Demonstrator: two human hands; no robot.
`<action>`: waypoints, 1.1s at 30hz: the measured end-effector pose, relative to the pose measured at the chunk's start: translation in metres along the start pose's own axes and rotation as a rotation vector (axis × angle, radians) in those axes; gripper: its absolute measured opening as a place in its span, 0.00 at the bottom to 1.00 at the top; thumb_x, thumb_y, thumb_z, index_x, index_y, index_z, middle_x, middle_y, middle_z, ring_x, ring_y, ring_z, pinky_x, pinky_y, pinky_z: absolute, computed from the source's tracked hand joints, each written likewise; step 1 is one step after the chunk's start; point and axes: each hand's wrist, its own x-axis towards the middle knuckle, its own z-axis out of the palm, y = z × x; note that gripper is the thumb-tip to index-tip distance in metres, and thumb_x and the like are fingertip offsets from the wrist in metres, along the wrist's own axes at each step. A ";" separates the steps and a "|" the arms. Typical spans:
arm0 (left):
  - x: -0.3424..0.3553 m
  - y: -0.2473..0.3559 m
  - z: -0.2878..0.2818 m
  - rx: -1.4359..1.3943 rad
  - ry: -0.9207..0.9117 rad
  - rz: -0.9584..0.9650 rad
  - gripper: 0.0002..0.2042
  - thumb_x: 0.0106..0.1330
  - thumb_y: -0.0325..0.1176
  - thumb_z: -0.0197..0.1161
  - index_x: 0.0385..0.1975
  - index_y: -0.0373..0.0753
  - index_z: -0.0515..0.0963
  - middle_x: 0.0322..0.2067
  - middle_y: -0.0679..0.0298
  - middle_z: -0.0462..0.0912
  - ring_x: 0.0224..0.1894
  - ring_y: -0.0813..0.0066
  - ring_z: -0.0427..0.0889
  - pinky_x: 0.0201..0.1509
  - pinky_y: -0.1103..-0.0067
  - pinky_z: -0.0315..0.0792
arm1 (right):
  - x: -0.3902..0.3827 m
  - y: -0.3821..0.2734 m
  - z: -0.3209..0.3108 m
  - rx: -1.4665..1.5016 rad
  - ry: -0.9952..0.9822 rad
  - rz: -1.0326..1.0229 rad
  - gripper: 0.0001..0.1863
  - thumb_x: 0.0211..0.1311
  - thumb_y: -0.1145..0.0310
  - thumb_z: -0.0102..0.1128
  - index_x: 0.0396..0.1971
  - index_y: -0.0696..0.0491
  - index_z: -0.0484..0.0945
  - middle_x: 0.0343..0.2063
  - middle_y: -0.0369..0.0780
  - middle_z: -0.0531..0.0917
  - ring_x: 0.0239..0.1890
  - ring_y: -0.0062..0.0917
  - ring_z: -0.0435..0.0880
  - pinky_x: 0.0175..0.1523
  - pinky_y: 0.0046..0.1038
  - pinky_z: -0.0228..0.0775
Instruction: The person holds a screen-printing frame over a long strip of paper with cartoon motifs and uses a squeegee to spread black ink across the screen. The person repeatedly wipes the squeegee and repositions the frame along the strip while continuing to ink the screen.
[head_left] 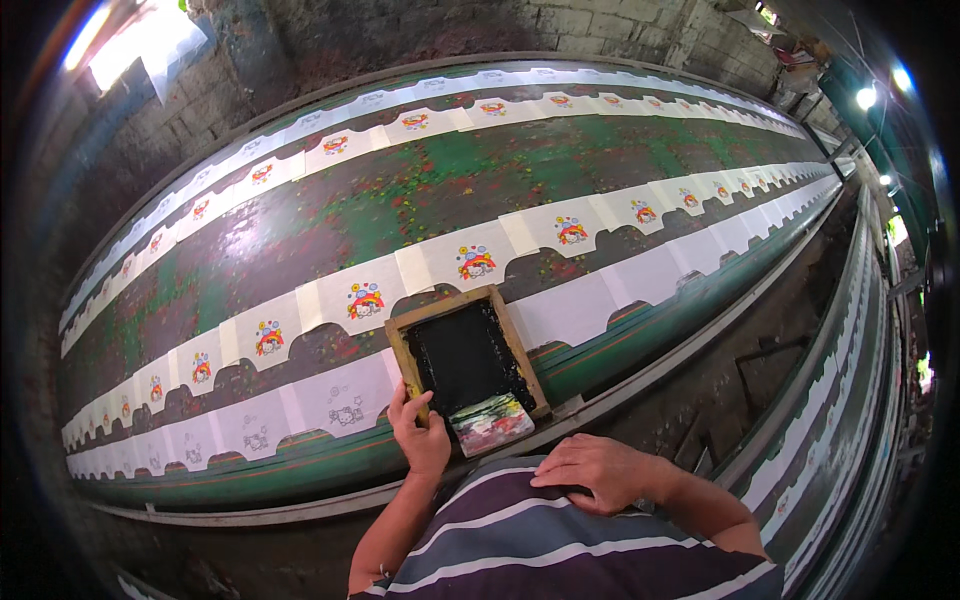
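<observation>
A wooden-framed printing screen (398, 345) with a black mesh lies at the near edge of the long table, over the row of white fabric pieces. My left hand (420, 435) is closed on its lower left corner, thumb and fingers around the wood. Across the screen's near end sits a flat piece smeared with many paint colours (492, 424); its kind is not clear. My right hand (590, 472) is held in front of my striped shirt, away from the screen. Its fingers are stretched out and nothing shows in them. Left of the screen, a fabric piece (345, 400) bears a black outline print.
The long green table (440, 190) is spotted with paint. Rows of scalloped cream pieces (425, 268) with coloured cartoon prints run along it. A rail (300, 515) follows the near edge. Another table with white pieces (815, 440) stands at right, and a block wall (620, 25) behind.
</observation>
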 end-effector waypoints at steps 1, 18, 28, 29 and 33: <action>-0.001 0.003 0.005 -0.005 0.000 0.008 0.22 0.59 0.13 0.68 0.53 0.38 0.88 0.75 0.41 0.76 0.76 0.42 0.75 0.80 0.58 0.69 | -0.003 0.006 0.004 -0.039 0.045 0.015 0.25 0.63 0.73 0.71 0.62 0.50 0.88 0.60 0.42 0.89 0.65 0.39 0.85 0.71 0.45 0.76; -0.022 0.090 0.212 -0.105 0.045 0.009 0.17 0.62 0.14 0.67 0.49 0.36 0.89 0.75 0.41 0.77 0.77 0.44 0.75 0.83 0.59 0.68 | -0.129 0.162 -0.070 -0.375 0.438 -0.089 0.11 0.57 0.71 0.79 0.41 0.48 0.93 0.43 0.33 0.92 0.49 0.30 0.91 0.55 0.37 0.80; -0.022 0.097 0.244 -0.104 0.066 -0.023 0.18 0.59 0.14 0.69 0.47 0.38 0.90 0.76 0.42 0.78 0.75 0.44 0.77 0.80 0.58 0.69 | -0.116 0.198 -0.098 -0.428 0.320 -0.123 0.17 0.60 0.64 0.83 0.48 0.49 0.91 0.52 0.38 0.88 0.58 0.36 0.87 0.62 0.42 0.78; -0.021 0.096 0.245 -0.099 0.062 -0.021 0.18 0.58 0.15 0.69 0.47 0.38 0.90 0.76 0.42 0.78 0.75 0.44 0.77 0.80 0.59 0.69 | -0.109 0.201 -0.096 -0.428 0.300 -0.112 0.19 0.60 0.64 0.83 0.50 0.50 0.90 0.54 0.38 0.88 0.60 0.37 0.85 0.63 0.43 0.77; -0.021 0.092 0.248 -0.117 0.063 -0.039 0.17 0.58 0.15 0.70 0.47 0.38 0.90 0.75 0.42 0.80 0.73 0.44 0.79 0.79 0.59 0.69 | -0.089 0.210 -0.086 -0.431 0.213 -0.109 0.24 0.62 0.67 0.78 0.59 0.50 0.87 0.58 0.41 0.85 0.64 0.38 0.83 0.65 0.44 0.76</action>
